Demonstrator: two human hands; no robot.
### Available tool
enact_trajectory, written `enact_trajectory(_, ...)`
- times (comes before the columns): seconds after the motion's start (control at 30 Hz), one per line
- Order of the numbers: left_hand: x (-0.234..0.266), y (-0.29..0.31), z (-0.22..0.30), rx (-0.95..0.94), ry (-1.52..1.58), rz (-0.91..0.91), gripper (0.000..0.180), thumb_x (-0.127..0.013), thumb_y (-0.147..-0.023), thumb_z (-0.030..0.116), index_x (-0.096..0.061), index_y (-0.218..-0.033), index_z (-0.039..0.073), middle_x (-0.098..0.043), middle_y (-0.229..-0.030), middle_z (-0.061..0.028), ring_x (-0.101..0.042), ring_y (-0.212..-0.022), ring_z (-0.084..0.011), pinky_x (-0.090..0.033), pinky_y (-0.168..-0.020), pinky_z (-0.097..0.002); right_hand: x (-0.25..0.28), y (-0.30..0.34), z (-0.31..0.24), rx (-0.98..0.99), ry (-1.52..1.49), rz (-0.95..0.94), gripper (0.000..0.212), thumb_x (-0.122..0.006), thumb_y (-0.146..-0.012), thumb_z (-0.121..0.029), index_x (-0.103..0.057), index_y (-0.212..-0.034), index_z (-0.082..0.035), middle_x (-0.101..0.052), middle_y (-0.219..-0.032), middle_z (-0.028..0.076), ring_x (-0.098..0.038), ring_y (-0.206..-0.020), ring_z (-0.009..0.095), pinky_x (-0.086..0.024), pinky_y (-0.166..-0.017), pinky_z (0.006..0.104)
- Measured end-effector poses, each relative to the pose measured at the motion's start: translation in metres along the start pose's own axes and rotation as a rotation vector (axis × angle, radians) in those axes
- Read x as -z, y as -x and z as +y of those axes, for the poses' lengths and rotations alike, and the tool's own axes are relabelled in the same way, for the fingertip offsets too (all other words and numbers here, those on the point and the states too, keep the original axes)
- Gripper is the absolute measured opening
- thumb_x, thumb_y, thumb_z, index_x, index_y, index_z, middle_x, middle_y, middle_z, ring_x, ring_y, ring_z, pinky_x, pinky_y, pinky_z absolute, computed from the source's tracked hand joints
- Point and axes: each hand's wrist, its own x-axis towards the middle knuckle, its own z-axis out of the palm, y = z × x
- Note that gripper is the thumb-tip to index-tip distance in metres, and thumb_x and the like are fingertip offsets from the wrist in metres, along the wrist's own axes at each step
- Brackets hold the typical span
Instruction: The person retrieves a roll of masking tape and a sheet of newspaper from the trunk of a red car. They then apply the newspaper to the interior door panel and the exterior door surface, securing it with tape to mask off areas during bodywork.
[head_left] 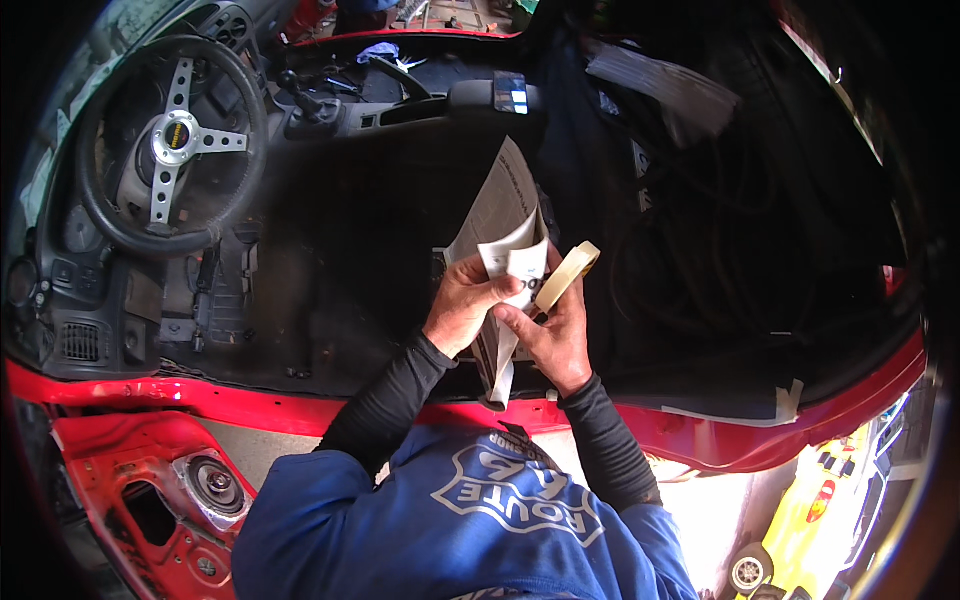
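Folded sheets of printed paper (497,210) stand up between my hands, with their lower end hanging over the red sill. My left hand (468,305) is closed on the paper, its thumb across the front fold. Close beside it, my right hand (556,338) carries a roll of cream masking tape (567,277), with its thumb against the paper's edge. The roll is tilted on edge, and some of the right fingers are hidden behind it and the paper.
I am at the side of a stripped red car. A steering wheel (175,143) is at left; a gear lever (305,100) and phone (510,92) lie beyond. A paper strip (735,411) lines the red sill (660,428). Behind are a door (150,480) and yellow model car (815,510).
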Motion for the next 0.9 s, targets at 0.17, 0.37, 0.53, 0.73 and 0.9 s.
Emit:
enact_trajectory(0.17,0.002,0.002,0.006,0.053,0.394,-0.145,0.028,-0.066,-0.097,0.026,-0.066,-0.113,0.003,-0.070,-0.103,-0.0066,-0.067,-0.095,-0.0137,-0.054,-0.086,-0.0293,-0.011,0.005,-0.017,-0.107,-0.306,-0.013,0.081,-0.081,-0.081,-0.009,-0.036,-0.146,0.005,-0.055,-0.135,0.016,-0.055,-0.123,0.022,-0.045,-0.104,0.0370)
enact_trajectory(0.37,-0.010,-0.004,0.019,0.141,-0.120,-0.072,0.025,-0.069,-0.093,0.012,-0.068,-0.115,-0.001,-0.070,-0.104,-0.0037,-0.064,-0.093,-0.0102,-0.052,-0.085,-0.0261,-0.008,0.002,-0.016,0.046,0.015,0.049,0.095,-0.094,-0.064,-0.035,-0.047,-0.138,0.002,-0.054,-0.126,0.016,-0.054,-0.122,0.029,-0.045,-0.103,0.0390)
enact_trajectory(0.53,0.012,-0.014,0.041,-0.125,-0.215,0.058,0.021,-0.067,-0.093,0.006,-0.068,-0.113,0.001,-0.070,-0.102,-0.0019,-0.065,-0.092,-0.0098,-0.052,-0.084,-0.0273,0.014,-0.012,-0.015,-0.195,-0.202,0.184,0.033,-0.073,-0.090,-0.007,-0.061,-0.119,0.003,-0.068,-0.110,0.008,-0.061,-0.097,0.013,-0.049,-0.089,0.0300)
enact_trajectory(0.73,0.107,-0.012,0.119,-0.370,-0.312,0.325,0.031,-0.058,-0.097,0.002,-0.059,-0.128,-0.001,-0.066,-0.122,-0.0107,-0.064,-0.110,-0.0168,-0.048,-0.098,-0.0321,0.103,-0.051,0.026,-0.110,-0.214,0.598,0.032,-0.072,-0.089,-0.003,-0.062,-0.118,0.004,-0.068,-0.114,0.007,-0.062,-0.098,0.013,-0.048,-0.090,0.0273)
enact_trajectory(0.9,0.151,0.019,0.195,-0.417,-0.534,0.454,0.029,-0.059,-0.100,0.010,-0.061,-0.126,-0.002,-0.067,-0.120,-0.0088,-0.063,-0.107,-0.0138,-0.047,-0.097,-0.0290,0.147,-0.059,0.020,-0.063,-0.199,0.682,0.033,-0.071,-0.090,-0.004,-0.062,-0.120,0.004,-0.067,-0.113,0.007,-0.061,-0.098,0.014,-0.047,-0.091,0.0274)
